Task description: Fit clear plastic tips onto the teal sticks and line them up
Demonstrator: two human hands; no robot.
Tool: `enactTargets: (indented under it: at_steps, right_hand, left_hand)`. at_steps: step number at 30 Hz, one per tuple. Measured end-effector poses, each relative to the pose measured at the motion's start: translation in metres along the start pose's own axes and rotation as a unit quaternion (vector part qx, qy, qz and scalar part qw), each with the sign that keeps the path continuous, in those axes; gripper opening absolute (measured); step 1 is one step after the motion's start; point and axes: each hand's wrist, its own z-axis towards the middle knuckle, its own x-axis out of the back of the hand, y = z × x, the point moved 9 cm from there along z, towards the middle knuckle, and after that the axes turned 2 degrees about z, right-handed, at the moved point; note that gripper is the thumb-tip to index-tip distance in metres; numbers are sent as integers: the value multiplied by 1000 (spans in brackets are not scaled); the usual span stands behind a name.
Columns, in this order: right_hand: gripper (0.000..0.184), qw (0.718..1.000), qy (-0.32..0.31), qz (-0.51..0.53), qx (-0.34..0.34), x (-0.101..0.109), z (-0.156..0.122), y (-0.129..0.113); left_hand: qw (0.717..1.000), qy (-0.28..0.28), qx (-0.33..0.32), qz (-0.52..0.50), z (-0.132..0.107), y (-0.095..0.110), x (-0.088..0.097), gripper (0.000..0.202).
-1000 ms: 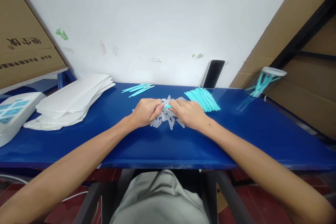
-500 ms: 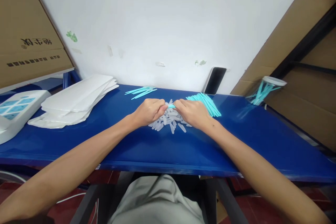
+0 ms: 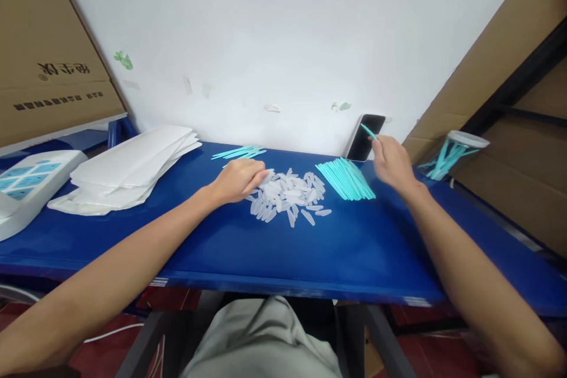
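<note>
My right hand [image 3: 392, 164] is closed around one end of a thin turquoise stick [image 3: 368, 132]. It holds the stick up to the right of the fan of turquoise sticks [image 3: 346, 179], with the tip in front of the phone. My left hand [image 3: 241, 180] is closed over the left edge of a heap of small translucent white caps [image 3: 290, 194]. A whitish piece, seemingly one such cap [image 3: 268, 176], shows at its fingertips. Behind the left hand lies a smaller, looser group of turquoise sticks [image 3: 241, 152], partly hidden by that hand.
A phone [image 3: 365, 136] leans on the white wall. At the right stands a clear tub [image 3: 456, 150] with a white lid and turquoise sticks inside. White paper sheets or bags [image 3: 133, 165] and a white device [image 3: 38, 186] lie left on the blue table [image 3: 283, 260].
My hands were together over the heap with a turquoise stick between them. The right hand has moved right and up with the stick. The left has shifted slightly left, uncovering the heap.
</note>
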Motion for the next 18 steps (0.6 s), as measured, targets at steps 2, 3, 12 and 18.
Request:
enactTargets:
  at_steps: [2,3,12,18]
  right_hand:
    - [50,1000,-3,23,-5,-5,-3,16]
    - [48,1000,-13,27,-5,-9,-5,21]
    - [30,981,-116,99,-119,-27,-18,32]
    - [27,947,-91,201,-234,-24,-25,45]
  left_hand:
    - [998,-60,-11,0,2,12,-17,44]
    - [997,-82,-10,-2,2,16,-23,45]
    - [972,-225,-33,51,-13,18,-52,51]
    - [972,-227,28,54,-14,0,-49,53]
